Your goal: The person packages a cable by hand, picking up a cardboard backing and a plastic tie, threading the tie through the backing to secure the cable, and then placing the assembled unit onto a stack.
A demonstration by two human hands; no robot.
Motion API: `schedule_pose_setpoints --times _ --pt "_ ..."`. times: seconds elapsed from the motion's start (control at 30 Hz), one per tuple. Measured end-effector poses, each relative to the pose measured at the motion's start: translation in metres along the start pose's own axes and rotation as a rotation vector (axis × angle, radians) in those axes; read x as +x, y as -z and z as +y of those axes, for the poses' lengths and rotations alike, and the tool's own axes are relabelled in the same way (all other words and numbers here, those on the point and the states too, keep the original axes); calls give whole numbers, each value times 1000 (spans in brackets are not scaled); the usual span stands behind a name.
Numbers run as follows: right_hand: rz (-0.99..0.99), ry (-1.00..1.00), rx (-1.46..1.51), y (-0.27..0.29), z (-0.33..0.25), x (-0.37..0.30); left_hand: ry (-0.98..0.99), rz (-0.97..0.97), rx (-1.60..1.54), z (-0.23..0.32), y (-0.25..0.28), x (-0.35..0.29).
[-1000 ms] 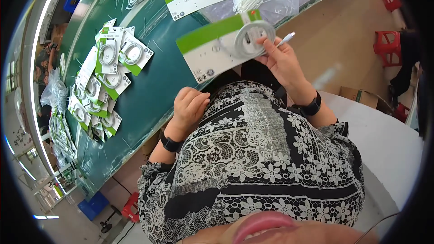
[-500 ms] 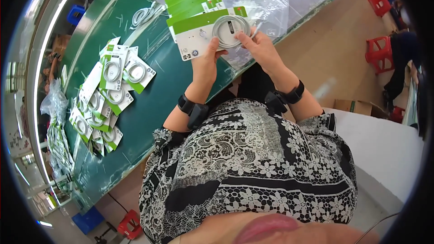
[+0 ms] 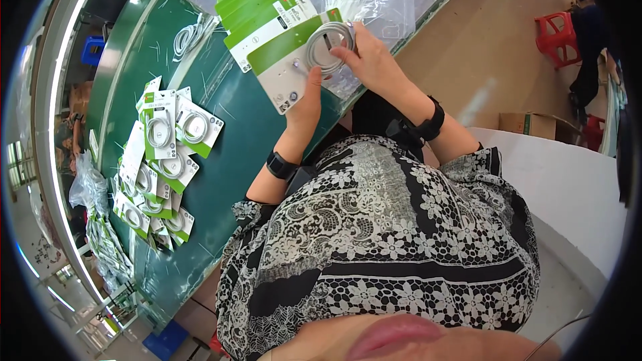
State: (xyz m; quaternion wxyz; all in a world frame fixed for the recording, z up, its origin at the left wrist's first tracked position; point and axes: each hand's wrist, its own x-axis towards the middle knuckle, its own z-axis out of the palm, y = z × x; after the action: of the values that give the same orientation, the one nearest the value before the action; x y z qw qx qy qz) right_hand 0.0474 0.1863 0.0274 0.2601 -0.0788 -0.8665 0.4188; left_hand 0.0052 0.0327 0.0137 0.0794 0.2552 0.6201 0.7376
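My left hand [image 3: 306, 101] is closed on the lower edge of a green-and-white packaging card [image 3: 273, 79], thumb on its front. A coiled pale cable [image 3: 311, 48] lies against the right part of this card. My right hand [image 3: 374, 61] pinches the coil's right side, with its thumb inside the ring and its fingers near the top edge. The card is held tilted over the near edge of the table. Just beyond it, more green-and-white cards [image 3: 257, 10] are fanned out, overlapping one another.
Packed cable cards [image 3: 160, 154] form a loose pile on the green tabletop [image 3: 227, 120] at left. A loose cable bundle [image 3: 188, 37] lies farther back. Clear plastic bags [image 3: 388, 0] are behind my right hand. Red stools [image 3: 556, 37] and a cardboard box [image 3: 528, 124] stand at right.
The held card and coil have tilted clockwise and shifted left with both hands. My right fingers have moved up around the coil's edge; the cable end that stuck out beside them no longer shows.
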Motion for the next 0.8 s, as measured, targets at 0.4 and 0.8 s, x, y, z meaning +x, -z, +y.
schedule_pose_setpoints --times 0.4,0.8 --pt "-108 -135 165 -4 10 15 27 70 -10 3 11 6" --pt "-88 -243 128 -5 16 13 0 52 166 -13 23 3"
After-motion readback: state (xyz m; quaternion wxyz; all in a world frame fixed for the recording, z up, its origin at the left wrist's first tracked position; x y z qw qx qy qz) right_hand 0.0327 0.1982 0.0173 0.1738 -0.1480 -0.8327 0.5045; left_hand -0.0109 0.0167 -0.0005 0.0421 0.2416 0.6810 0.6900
